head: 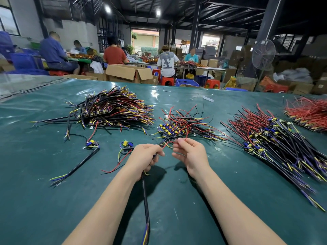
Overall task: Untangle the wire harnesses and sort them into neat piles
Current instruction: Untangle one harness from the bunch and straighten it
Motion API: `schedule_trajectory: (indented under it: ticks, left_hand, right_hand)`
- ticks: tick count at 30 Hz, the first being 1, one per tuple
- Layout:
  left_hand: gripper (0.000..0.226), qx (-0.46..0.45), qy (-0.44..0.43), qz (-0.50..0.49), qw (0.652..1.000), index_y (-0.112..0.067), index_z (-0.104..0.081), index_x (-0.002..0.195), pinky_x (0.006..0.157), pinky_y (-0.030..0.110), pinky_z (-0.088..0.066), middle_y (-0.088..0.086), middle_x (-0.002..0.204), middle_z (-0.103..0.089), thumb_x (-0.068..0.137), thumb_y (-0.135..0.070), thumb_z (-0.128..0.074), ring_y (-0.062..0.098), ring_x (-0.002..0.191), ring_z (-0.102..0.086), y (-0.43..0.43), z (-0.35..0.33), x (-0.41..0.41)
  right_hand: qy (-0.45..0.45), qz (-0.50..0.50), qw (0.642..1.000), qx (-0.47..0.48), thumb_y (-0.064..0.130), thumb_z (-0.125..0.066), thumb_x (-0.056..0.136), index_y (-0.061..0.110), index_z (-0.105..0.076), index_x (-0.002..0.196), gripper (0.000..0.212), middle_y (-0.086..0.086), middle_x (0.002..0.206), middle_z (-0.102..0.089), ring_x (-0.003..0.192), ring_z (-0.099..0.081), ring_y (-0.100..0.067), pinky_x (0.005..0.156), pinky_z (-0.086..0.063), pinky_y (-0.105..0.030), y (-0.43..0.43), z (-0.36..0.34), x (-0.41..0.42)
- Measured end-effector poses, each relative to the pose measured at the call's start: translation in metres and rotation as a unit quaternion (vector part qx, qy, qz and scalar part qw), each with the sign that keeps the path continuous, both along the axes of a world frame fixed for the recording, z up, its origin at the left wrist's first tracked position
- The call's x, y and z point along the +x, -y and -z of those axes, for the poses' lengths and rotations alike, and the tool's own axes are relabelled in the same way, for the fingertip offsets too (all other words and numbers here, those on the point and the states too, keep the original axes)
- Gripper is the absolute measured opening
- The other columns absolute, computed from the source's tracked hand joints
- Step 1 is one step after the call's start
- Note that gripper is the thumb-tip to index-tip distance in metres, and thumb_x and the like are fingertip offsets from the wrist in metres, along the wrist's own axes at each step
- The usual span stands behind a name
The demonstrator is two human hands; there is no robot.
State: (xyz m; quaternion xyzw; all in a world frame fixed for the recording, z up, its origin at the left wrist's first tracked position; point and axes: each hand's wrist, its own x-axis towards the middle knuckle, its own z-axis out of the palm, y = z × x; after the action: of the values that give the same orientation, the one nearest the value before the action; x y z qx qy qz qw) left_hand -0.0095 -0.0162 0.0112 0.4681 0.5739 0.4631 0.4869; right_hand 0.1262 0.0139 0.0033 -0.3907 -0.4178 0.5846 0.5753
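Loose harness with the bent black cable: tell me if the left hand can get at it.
Likely not yet: nothing blocks the way to the loose harness, but the left hand grips a black cable it must drop first.

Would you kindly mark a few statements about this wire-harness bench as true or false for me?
1. The left hand grips a black cable that runs back towards the person. True.
2. The right hand lies flat and empty on the green mat. False: its fingers pinch a red wire.
3. Only one pile of harnesses lies on the mat. False: there is a big pile far left, a tangled pile ahead of the hands and a long pile on the right.
4. Two single harnesses lie loose on the mat, left of the hands. True.
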Motion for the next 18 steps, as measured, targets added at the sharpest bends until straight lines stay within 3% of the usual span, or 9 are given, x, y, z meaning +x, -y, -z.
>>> schedule_trajectory:
  ticks: [6,11,14,18]
  left_hand:
    - [0.016,-0.011,0.011,0.001,1.000,-0.012,-0.064,0.067,0.033,0.012,-0.016,-0.007,0.038,-0.040,0.080,-0.011,-0.055,0.006,0.033,-0.027,-0.002,0.001,-0.003]
    - [0.024,-0.032,0.022,0.036,0.999,-0.010,-0.060,0.059,0.033,0.013,-0.015,-0.005,0.041,-0.038,0.082,-0.012,-0.052,0.007,0.033,-0.024,-0.002,0.000,-0.007]
    - [0.027,-0.038,0.020,0.070,0.997,-0.010,-0.060,0.058,0.034,0.013,-0.016,-0.004,0.041,-0.037,0.084,-0.013,-0.051,0.006,0.032,-0.024,-0.003,0.001,-0.009]
    - [0.032,-0.034,0.012,0.094,0.995,-0.012,-0.063,0.053,0.033,0.012,-0.017,-0.003,0.042,-0.038,0.083,-0.011,-0.052,0.007,0.034,-0.024,-0.001,0.002,-0.009]
  right_hand:
    - [-0.111,-0.064,0.991,-0.028,0.002,-0.047,0.092,-0.001,-0.059,0.077,0.020,-0.005,0.055,-0.067,0.047,-0.063,-0.010,0.048,-0.053,-0.019,0.001,-0.004,0.000]
    - [-0.016,0.015,1.000,-0.021,0.018,-0.044,0.097,0.006,-0.055,0.065,0.035,0.002,0.041,-0.055,0.034,-0.049,-0.005,0.038,-0.045,-0.015,-0.002,-0.005,0.008]
    - [-0.010,0.052,0.998,-0.022,0.015,-0.046,0.096,0.008,-0.053,0.064,0.033,0.005,0.038,-0.050,0.032,-0.042,-0.001,0.035,-0.039,-0.012,-0.005,-0.005,0.012]
    - [-0.029,0.059,0.998,-0.017,0.006,-0.046,0.094,0.011,-0.052,0.073,0.023,0.004,0.039,-0.053,0.034,-0.047,-0.001,0.037,-0.044,-0.014,-0.008,-0.003,0.015]
